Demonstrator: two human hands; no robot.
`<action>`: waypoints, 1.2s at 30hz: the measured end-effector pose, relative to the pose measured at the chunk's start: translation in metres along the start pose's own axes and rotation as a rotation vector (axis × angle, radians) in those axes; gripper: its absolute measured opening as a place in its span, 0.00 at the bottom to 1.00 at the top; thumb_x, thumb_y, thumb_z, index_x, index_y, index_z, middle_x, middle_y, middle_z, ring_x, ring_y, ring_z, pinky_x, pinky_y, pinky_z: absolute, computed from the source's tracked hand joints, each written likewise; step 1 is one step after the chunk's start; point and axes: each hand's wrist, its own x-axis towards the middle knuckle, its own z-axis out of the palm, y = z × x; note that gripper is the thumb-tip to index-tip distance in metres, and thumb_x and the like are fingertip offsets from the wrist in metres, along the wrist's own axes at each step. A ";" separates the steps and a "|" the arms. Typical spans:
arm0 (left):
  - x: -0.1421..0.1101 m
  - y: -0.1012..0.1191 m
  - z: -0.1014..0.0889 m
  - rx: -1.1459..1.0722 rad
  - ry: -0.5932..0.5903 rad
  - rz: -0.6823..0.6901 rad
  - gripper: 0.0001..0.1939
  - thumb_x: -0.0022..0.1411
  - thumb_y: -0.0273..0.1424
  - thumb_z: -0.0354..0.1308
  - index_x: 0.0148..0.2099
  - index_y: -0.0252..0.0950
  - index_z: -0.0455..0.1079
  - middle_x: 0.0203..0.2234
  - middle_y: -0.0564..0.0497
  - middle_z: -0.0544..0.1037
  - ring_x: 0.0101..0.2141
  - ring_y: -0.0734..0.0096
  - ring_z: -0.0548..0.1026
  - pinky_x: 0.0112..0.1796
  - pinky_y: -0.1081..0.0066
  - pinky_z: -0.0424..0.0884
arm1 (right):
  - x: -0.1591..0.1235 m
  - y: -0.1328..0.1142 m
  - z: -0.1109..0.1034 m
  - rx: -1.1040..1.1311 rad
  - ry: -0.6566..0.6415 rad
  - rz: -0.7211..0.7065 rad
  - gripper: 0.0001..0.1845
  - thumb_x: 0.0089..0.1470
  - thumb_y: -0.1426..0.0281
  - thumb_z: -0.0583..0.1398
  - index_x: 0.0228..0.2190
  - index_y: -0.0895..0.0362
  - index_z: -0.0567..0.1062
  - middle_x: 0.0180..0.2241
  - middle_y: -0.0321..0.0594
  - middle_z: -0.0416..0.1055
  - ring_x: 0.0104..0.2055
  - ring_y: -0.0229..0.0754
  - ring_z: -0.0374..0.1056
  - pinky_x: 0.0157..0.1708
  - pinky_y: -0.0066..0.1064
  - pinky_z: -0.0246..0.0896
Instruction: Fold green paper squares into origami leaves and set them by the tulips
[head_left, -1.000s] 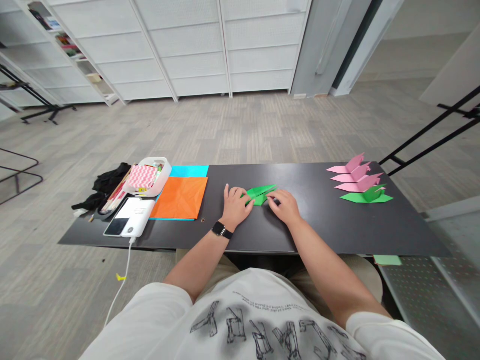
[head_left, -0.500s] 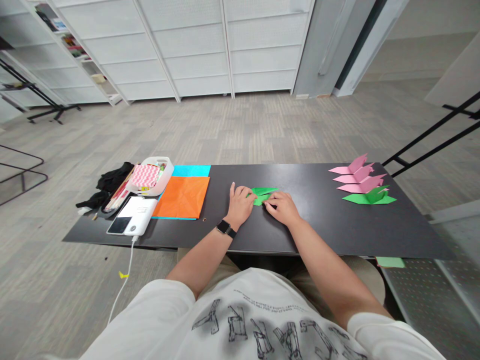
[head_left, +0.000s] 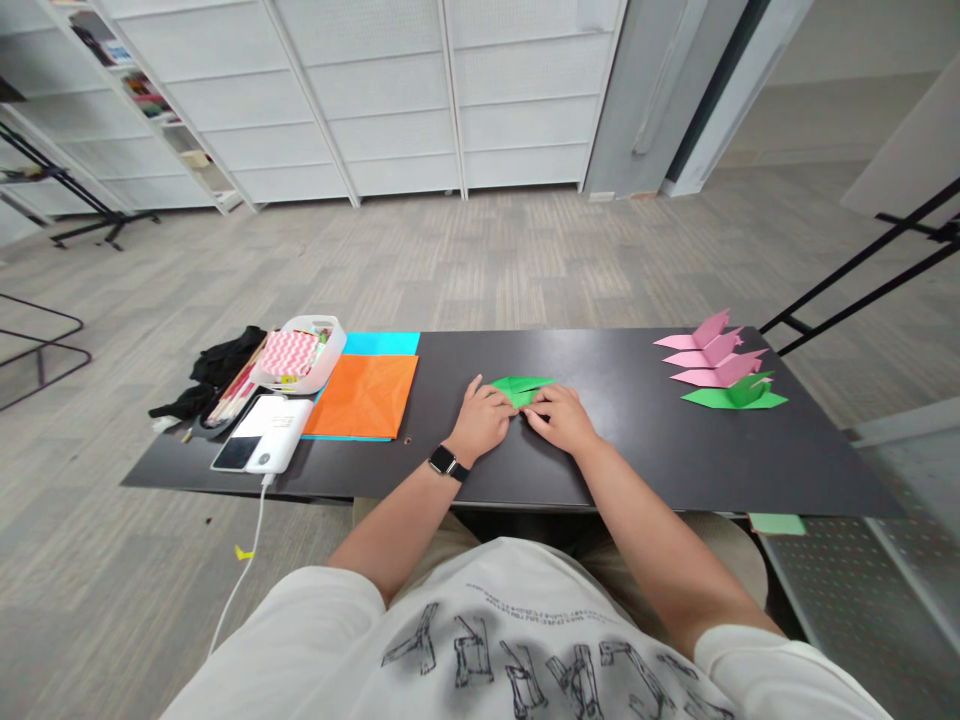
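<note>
A folded piece of green origami paper (head_left: 523,386) lies on the dark table (head_left: 615,460) in front of me, its near edge partly hidden by my fingers. My left hand (head_left: 482,418) presses on its left end, thumb side toward the middle, one finger raised. From the right, my right hand (head_left: 561,418) grips the near right edge with bent fingers. A dark watch (head_left: 443,460) is on my left wrist. Off to the right stand several folded paper figures: pink ones (head_left: 720,370) and a green one (head_left: 739,396) nearest me.
On the left lie orange paper sheets (head_left: 365,395) over blue paper (head_left: 384,343). Beside them are a white basket (head_left: 330,360) with a pink patterned packet, a white power bank (head_left: 283,430) with a cable, a dark tray of pens (head_left: 238,400) and black cloth (head_left: 225,357).
Both hands have drawn slightly closer together over the green paper. Its near flap is now more covered, and the paper looks narrower from front to back.
</note>
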 end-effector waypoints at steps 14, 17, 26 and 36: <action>0.002 0.007 -0.004 0.013 -0.028 -0.044 0.19 0.65 0.23 0.59 0.45 0.52 0.86 0.41 0.52 0.86 0.51 0.57 0.74 0.72 0.40 0.51 | -0.001 0.003 0.003 -0.067 0.106 0.227 0.13 0.65 0.63 0.64 0.31 0.46 0.88 0.34 0.38 0.77 0.42 0.45 0.66 0.50 0.42 0.49; 0.001 0.006 -0.003 0.011 -0.034 -0.051 0.20 0.65 0.22 0.58 0.45 0.52 0.86 0.41 0.52 0.86 0.51 0.57 0.74 0.72 0.40 0.50 | -0.001 0.006 0.001 -0.082 0.120 0.278 0.13 0.66 0.63 0.62 0.34 0.45 0.89 0.35 0.39 0.78 0.42 0.45 0.66 0.50 0.42 0.49; 0.002 0.006 -0.004 -0.016 -0.038 -0.061 0.20 0.65 0.21 0.58 0.46 0.51 0.86 0.42 0.53 0.86 0.51 0.58 0.73 0.72 0.40 0.51 | -0.002 0.011 -0.002 -0.154 0.174 0.415 0.16 0.68 0.61 0.61 0.35 0.46 0.89 0.35 0.41 0.78 0.41 0.47 0.66 0.51 0.45 0.48; 0.002 0.006 -0.004 -0.013 -0.038 -0.078 0.21 0.64 0.21 0.58 0.45 0.51 0.86 0.42 0.54 0.86 0.51 0.58 0.74 0.72 0.40 0.50 | -0.003 0.024 0.002 -0.225 0.257 0.447 0.19 0.68 0.58 0.59 0.32 0.48 0.88 0.33 0.43 0.77 0.38 0.47 0.64 0.51 0.47 0.49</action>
